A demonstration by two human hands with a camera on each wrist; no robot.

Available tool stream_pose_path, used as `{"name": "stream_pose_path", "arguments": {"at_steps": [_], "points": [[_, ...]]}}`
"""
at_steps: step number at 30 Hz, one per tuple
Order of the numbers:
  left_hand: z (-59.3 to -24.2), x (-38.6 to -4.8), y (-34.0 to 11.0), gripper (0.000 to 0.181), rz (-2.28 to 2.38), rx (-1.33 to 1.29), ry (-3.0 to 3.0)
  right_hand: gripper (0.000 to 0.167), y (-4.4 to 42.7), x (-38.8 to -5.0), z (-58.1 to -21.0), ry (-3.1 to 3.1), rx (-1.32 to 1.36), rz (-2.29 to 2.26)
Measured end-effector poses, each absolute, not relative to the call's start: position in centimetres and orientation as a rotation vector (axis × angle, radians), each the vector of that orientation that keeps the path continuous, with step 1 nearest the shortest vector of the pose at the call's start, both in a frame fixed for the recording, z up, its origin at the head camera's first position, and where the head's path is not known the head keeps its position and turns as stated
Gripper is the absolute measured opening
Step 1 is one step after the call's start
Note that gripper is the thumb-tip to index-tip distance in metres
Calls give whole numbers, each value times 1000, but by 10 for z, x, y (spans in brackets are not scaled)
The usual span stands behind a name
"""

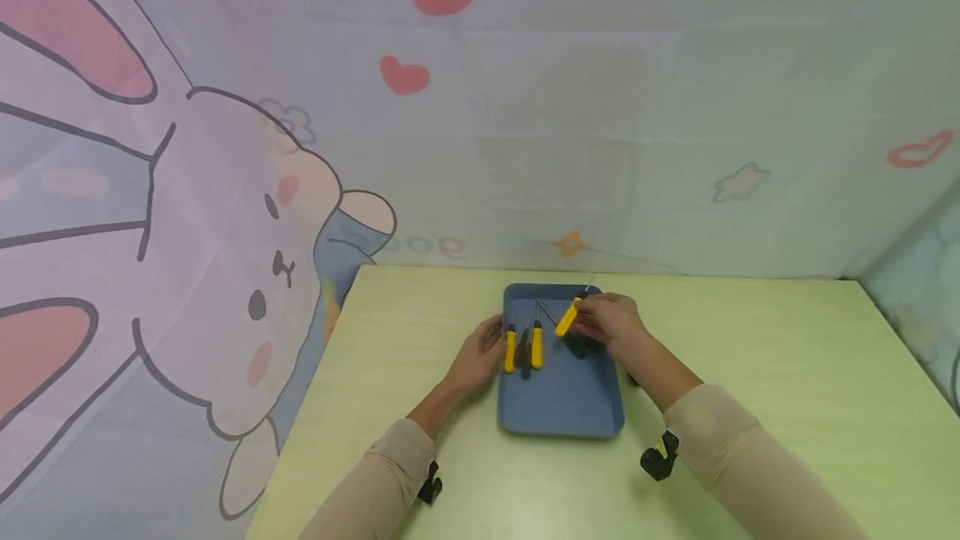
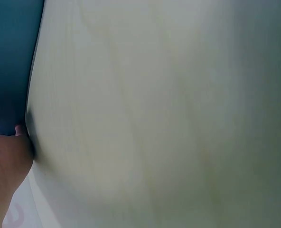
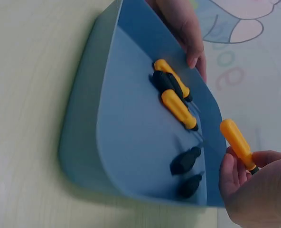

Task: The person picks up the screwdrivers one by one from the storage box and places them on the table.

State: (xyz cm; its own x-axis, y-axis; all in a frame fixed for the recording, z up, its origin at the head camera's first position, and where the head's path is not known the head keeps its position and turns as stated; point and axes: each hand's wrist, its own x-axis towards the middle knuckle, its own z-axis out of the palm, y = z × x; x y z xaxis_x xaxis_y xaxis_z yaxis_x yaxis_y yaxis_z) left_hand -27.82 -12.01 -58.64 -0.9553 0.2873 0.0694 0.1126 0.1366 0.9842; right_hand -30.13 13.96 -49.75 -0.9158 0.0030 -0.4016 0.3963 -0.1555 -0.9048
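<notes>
My right hand [image 1: 611,325] pinches a screwdriver with a yellow handle [image 1: 567,319] and black collar, raised above the far right part of a blue tray [image 1: 562,407]. In the right wrist view, that screwdriver [image 3: 236,140] stands tilted between thumb and fingers. My left hand [image 1: 477,357] grips the tray's left wall, its fingertips over the rim in the right wrist view. Inside the tray's left side lie two yellow-handled screwdrivers [image 1: 536,347] with black-handled ones [image 1: 526,361] beside them. More black-handled screwdrivers [image 3: 185,161] lie under my right hand.
The tray stands on a pale yellow-green table [image 1: 750,340]. Behind the table hangs a light cloth [image 1: 637,148] printed with hearts and a rabbit. A small dark object [image 1: 633,380] shows partly beside the tray's right wall, mostly hidden by my right forearm.
</notes>
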Motion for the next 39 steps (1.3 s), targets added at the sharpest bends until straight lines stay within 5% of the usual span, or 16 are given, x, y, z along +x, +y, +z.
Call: {"name": "stream_pose_path", "arguments": {"at_steps": [27, 39], "points": [[-584, -277, -119, 56, 1882, 358, 2290, 39, 191, -279, -503, 2443, -131, -1854], [-582, -276, -119, 57, 1870, 347, 2305, 38, 221, -274, -510, 2550, -99, -1728]]}}
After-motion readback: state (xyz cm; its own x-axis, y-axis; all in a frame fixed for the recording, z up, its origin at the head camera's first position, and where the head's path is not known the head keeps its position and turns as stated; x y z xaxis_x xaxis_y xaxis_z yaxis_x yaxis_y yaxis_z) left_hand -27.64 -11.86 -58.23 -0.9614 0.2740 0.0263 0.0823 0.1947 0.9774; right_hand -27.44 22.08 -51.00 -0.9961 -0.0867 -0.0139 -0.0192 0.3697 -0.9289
